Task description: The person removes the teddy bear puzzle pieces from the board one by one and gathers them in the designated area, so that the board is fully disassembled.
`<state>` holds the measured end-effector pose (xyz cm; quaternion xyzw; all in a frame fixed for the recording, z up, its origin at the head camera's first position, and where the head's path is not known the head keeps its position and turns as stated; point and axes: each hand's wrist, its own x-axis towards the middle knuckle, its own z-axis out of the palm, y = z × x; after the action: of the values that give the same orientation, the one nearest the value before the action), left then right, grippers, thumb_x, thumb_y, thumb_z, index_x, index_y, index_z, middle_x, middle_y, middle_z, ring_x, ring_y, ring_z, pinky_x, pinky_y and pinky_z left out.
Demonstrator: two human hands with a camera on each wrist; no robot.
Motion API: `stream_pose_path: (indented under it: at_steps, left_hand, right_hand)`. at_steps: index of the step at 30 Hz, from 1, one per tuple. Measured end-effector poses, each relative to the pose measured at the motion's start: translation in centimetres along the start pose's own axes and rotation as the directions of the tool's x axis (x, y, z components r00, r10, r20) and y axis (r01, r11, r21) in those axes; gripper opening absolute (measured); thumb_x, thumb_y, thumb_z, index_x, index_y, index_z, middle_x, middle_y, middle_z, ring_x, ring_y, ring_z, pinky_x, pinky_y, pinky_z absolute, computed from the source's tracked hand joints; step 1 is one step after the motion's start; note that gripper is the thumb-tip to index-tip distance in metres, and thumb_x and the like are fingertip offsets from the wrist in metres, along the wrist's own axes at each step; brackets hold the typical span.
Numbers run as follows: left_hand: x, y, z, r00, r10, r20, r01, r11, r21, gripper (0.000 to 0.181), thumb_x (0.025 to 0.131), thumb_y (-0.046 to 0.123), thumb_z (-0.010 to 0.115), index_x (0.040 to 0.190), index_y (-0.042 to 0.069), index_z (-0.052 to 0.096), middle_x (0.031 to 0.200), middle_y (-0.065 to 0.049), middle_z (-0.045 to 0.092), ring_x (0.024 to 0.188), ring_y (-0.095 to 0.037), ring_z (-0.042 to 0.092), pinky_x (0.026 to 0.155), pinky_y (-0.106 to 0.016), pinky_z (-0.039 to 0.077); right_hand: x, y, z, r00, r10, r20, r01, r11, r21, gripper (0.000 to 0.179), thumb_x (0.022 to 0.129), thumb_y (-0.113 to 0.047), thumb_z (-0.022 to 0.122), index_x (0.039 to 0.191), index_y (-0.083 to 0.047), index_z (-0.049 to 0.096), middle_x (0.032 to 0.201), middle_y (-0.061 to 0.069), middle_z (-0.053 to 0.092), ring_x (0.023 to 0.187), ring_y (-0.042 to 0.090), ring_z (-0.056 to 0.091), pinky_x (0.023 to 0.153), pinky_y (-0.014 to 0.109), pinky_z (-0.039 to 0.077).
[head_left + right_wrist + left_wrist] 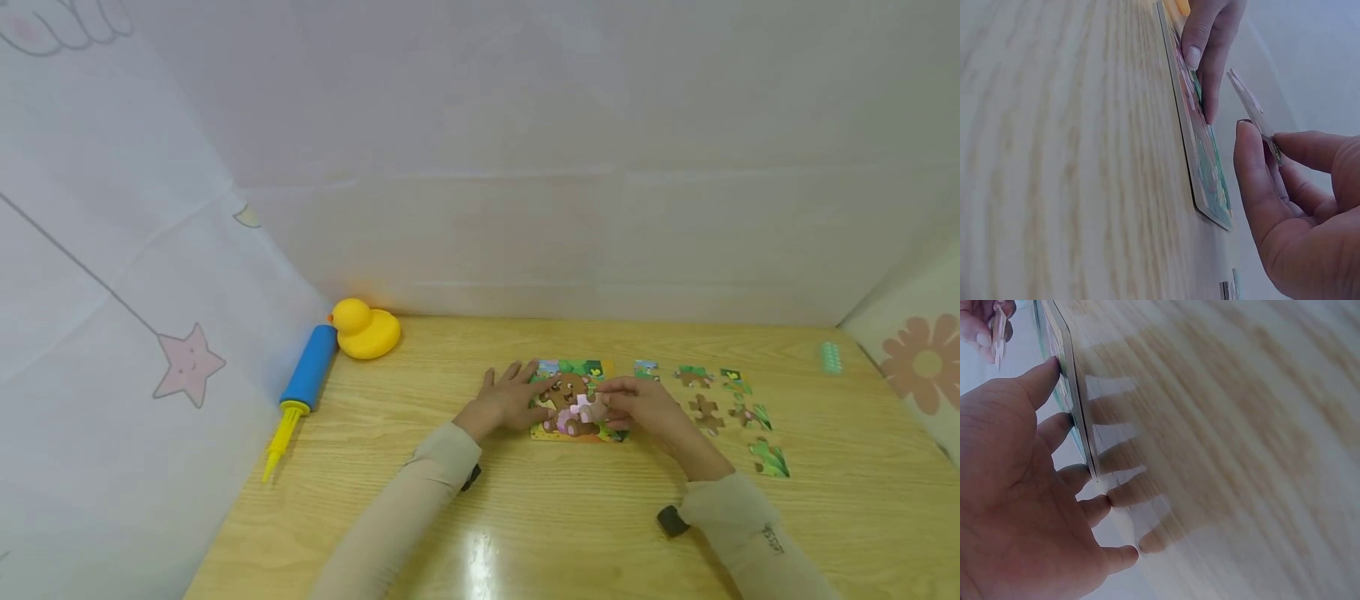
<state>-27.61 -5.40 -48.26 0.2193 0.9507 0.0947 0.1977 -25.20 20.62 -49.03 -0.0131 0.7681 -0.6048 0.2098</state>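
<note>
A bear picture jigsaw board [573, 367] lies flat on the wooden table. My left hand [510, 402] rests over its left side with the fingers spread; in the left wrist view the thumb and some fingertips [1052, 370] touch the board. Above the board's right part, my right hand [651, 410] pinches a puzzle piece [1252, 107] between thumb and fingers. That piece is tilted and apart from the board in the right wrist view. Loose pieces lie right of the board, among them a brown one [706, 413] and a green one [768, 457].
At the back left sits a yellow rubber duck [369, 333], touching or close to a blue and yellow hand pump [311, 367]. A small pale green item [831, 357] lies at the far right. Printed fabric walls [480, 242] border the table.
</note>
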Motion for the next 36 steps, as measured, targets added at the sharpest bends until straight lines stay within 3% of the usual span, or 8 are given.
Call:
stream_pose_path:
  at_steps: [14, 23, 36]
  left_hand:
    - [0.1, 0.1, -0.1, 1.000, 0.003, 0.003, -0.003, 1.000, -0.019, 0.066, 0.102, 0.059, 0.047, 0.161, 0.043, 0.021, 0.173, 0.001, 0.003, 0.160, -0.029, 0.003, 0.124, -0.067, 0.001]
    - [0.2, 0.1, -0.3, 1.000, 0.001, -0.005, -0.001, 1.000, -0.007, 0.066, 0.102, 0.058, 0.049, 0.160, 0.043, 0.023, 0.173, 0.000, 0.006, 0.160, -0.030, 0.007, 0.123, -0.068, 0.003]
    - [0.4, -0.2, 0.0, 1.000, -0.006, -0.007, 0.006, 1.000, -0.007, 0.067, 0.101, 0.059, 0.050, 0.160, 0.045, 0.023, 0.173, 0.002, 0.005, 0.160, -0.030, 0.006, 0.123, -0.068, 0.003]
  right_hand:
    - [-0.6, 0.8, -1.6, 1.000, -0.022, -0.005, 0.023, 0.997, 0.069, 0.045, 0.105, -0.014, 0.055, 0.142, 0.011, 0.049, 0.115, 0.007, 0.066, 0.087, 0.010, 0.071, 0.081, 0.028, 0.062]
    - [-2.3, 2.2, -4.1, 0.997, -0.038, -0.063, 0.042, 0.997, 0.057, 0.049, 0.104, -0.018, 0.058, 0.143, 0.011, 0.049, 0.128, 0.010, 0.061, 0.090, 0.008, 0.071, 0.082, 0.034, 0.062]
    - [-5.6, 4.9, -8.8, 0.995, -0.029, -0.098, 0.035, 0.998, 0.060, 0.055, 0.107, -0.025, 0.054, 0.147, 0.010, 0.043, 0.114, -0.017, 0.063, 0.096, 0.005, 0.069, 0.085, 0.030, 0.061]
